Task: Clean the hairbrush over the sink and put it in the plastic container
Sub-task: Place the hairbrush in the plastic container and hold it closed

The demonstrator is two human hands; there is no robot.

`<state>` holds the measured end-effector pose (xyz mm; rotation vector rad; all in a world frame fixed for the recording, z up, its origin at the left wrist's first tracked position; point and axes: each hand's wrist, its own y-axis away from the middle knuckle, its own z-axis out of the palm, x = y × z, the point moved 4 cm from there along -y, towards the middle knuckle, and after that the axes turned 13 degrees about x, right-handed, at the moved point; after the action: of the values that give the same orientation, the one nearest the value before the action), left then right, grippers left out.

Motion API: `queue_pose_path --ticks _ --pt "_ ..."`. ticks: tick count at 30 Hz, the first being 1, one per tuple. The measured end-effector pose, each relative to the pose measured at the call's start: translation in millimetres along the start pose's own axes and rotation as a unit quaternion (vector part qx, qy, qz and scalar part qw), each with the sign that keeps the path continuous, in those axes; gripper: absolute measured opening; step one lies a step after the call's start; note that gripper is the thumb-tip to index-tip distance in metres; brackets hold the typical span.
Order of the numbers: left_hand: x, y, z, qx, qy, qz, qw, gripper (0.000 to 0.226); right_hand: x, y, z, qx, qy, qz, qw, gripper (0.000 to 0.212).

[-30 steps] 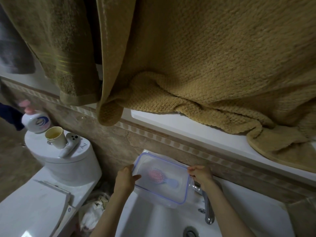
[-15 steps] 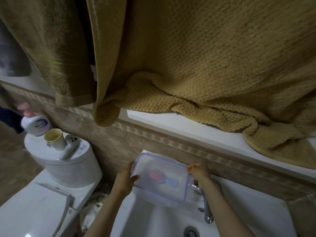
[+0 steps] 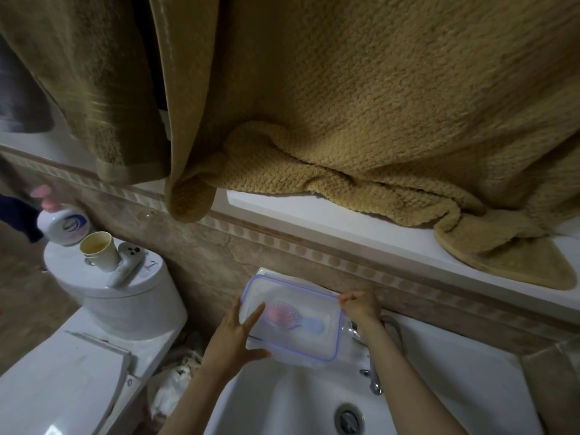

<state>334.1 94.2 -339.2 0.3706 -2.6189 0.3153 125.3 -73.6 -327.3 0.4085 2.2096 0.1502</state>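
A clear plastic container [image 3: 317,346] with a blue-rimmed lid rests on the back left corner of the white sink [image 3: 282,400]. Inside it, seen through the lid, lies a small hairbrush [image 3: 288,315] with a pink head and a pale blue handle pointing right. My left hand [image 3: 235,337] lies flat against the container's left side, fingers spread over the lid and the front wall. My right hand [image 3: 359,304] pinches the lid's far right corner.
A chrome tap [image 3: 373,372] stands right of the container, the drain [image 3: 348,419] below it. A toilet cistern [image 3: 119,296] at left carries a paper cup [image 3: 99,251], a lotion bottle [image 3: 64,224] and a white controller. Tan towels [image 3: 361,120] hang overhead onto a white ledge.
My left hand has opened out flatter over the lid's left edge. My right hand stays at the far right corner. The container has barely moved.
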Motion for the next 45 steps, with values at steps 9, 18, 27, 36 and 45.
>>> queue_pose_path --ticks 9,18,27,36,45 --pt "-0.7 -8.9 10.7 -0.003 -0.1 0.036 0.994 0.077 -2.5 4.0 -3.3 0.005 -0.004 -0.045 0.999 0.026" --pt "-3.8 -12.4 5.4 0.013 -0.06 0.006 0.998 0.082 15.3 47.4 -12.1 0.087 0.072 -0.138 0.984 0.034" --pt "-9.8 -12.0 12.1 0.028 0.017 -0.011 0.999 0.092 27.5 51.5 -11.3 0.075 0.034 -0.068 0.994 0.056" --pt "-3.9 -14.1 9.6 0.027 0.036 -0.04 0.998 0.089 27.0 39.7 -11.2 -0.029 0.023 -0.021 0.999 0.032" --pt "-11.3 -17.5 9.1 -0.002 0.067 -0.036 0.997 0.092 -36.1 34.0 6.9 -0.056 0.206 -0.304 0.928 0.036"
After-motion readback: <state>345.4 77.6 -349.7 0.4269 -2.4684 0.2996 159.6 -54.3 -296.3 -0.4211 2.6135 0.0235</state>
